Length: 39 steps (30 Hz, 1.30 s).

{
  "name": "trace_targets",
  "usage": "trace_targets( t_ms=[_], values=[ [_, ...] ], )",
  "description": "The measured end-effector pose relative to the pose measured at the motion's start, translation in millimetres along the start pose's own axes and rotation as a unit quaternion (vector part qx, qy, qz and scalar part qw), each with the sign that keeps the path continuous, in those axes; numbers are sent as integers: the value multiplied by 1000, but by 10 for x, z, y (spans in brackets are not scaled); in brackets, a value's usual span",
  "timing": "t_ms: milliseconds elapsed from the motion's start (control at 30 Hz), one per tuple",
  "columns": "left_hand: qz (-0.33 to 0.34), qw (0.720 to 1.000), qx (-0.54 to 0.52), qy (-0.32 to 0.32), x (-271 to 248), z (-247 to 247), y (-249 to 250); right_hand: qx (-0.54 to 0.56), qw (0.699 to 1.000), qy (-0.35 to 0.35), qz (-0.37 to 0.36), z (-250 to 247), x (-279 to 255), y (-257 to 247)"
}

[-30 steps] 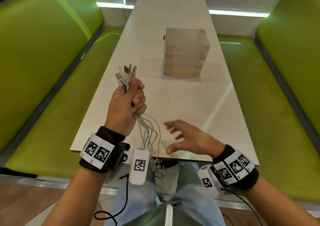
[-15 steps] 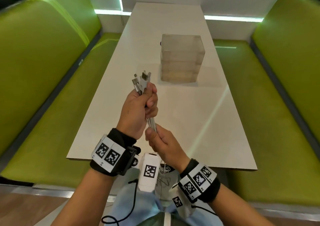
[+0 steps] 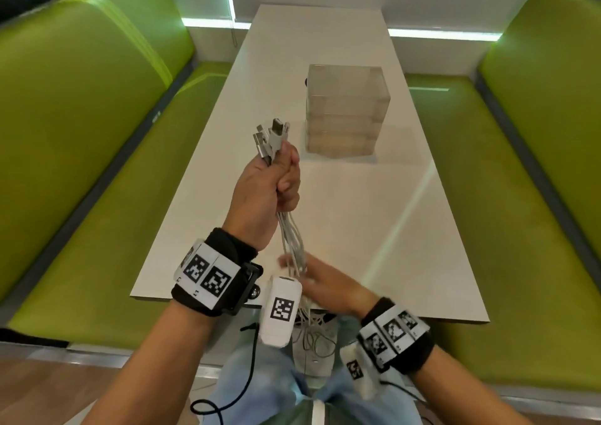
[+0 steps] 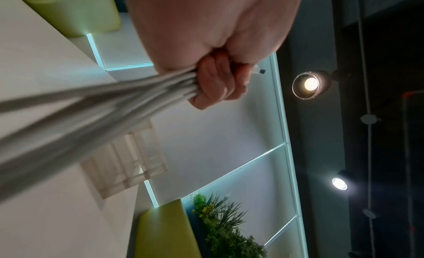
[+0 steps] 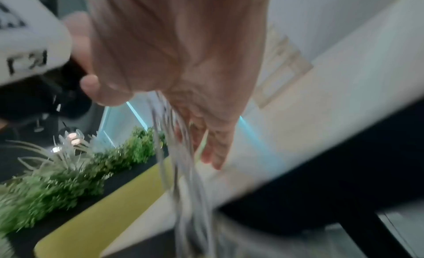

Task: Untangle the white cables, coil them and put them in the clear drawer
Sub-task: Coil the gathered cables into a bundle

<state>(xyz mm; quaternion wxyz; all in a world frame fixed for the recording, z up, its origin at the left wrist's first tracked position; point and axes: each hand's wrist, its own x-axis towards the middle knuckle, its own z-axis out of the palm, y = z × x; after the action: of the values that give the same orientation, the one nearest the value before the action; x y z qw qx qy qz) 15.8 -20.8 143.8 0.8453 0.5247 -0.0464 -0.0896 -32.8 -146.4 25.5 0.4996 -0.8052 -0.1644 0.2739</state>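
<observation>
Cables (image 3: 292, 239) at frame centre: left hand (image 3: 265, 193) has its fingers (image 4: 213, 84) clenched round the bundle, plugs upward. Right hand (image 3: 328, 283) lies below, fingers (image 5: 215, 153) extended, strands running across them. Drawer (image 3: 346, 115) stands on counter (image 3: 374, 216), upper centre.

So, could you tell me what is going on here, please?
A person's left hand grips a bundle of white cables near their plugs, above the white table. The right hand, fingers straight, touches the strands hanging off the table's edge. The clear drawer unit stands shut farther back.
</observation>
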Motion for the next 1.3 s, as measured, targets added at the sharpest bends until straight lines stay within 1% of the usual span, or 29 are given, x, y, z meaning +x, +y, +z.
trace_targets(
  t_ms=[33,67,100,133,200,233,300,400,467,567,633,667,767,800,833,900,933,1000,1033,1067,1100,1133,1167,1200,1233,1267,1300],
  values=[
    [-1,1000,8,0,4,-12,-14,14,1000,26,5,-138,-15,-66],
    [-3,1000,18,-5,4,-21,-32,41,997,69,-6,-284,-27,-152],
    [-3,999,38,-12,-2,-33,-67,71,991,110,-30,-425,-49,-278],
    [-4,998,62,-20,-10,-31,-109,98,984,136,-58,-549,-58,-404],
    [-5,992,122,-42,-43,12,-192,154,972,141,-106,-729,-62,-648],
    [-4,986,162,-48,-61,49,-229,174,968,133,-125,-769,-53,-732],
    [8,969,239,-59,-91,124,-298,200,960,143,-130,-752,-26,-873],
    [2,964,258,-60,-120,179,-362,194,946,224,-132,-654,11,-906],
    [-13,966,252,-57,-136,149,-397,174,942,254,-134,-608,21,-872],
    [-32,977,204,-58,-151,79,-476,143,946,255,-143,-588,2,-856],
    [-40,984,159,-77,-181,11,-521,147,946,246,-150,-613,-30,-896],
    [-39,981,163,-94,-193,-31,-541,154,945,246,-154,-639,-40,-923],
    [-49,962,221,-151,-257,-120,-590,187,938,249,-150,-726,-36,-979],
    [-52,963,211,-160,-270,-137,-605,211,934,245,-151,-748,-24,-975],
    [-62,969,182,-154,-275,-140,-610,233,931,239,-148,-766,-15,-965],
    [-90,980,131,-115,-263,-127,-593,259,930,227,-128,-824,-5,-894],
    [-96,982,130,-93,-246,-131,-584,249,938,218,-108,-858,-7,-836],
    [-88,980,162,-71,-224,-154,-554,196,959,203,-32,-956,-59,-725],
    [-81,977,186,-69,-207,-176,-540,152,965,215,-6,-1028,-101,-692],
    [-74,971,216,-72,-191,-195,-524,88,965,246,1,-1103,-155,-698],
    [-68,964,247,-77,-179,-213,-512,19,961,277,-18,-1180,-206,-713],
    [-64,955,276,-86,-166,-224,-500,-62,954,289,-54,-1233,-262,-747],
    [-62,947,300,-96,-155,-226,-480,-167,943,273,-87,-1257,-296,-773],
    [-62,941,313,-110,-147,-222,-466,-280,929,224,-91,-1244,-304,-815],
    [-63,936,322,-126,-143,-216,-452,-370,913,157,-70,-1213,-285,-827],
    [-62,932,328,-143,-139,-209,-438,-428,899,88,-38,-1167,-258,-818],
    [-63,928,332,-160,-142,-205,-424,-447,894,31,-14,-1120,-241,-783]
  ],
)
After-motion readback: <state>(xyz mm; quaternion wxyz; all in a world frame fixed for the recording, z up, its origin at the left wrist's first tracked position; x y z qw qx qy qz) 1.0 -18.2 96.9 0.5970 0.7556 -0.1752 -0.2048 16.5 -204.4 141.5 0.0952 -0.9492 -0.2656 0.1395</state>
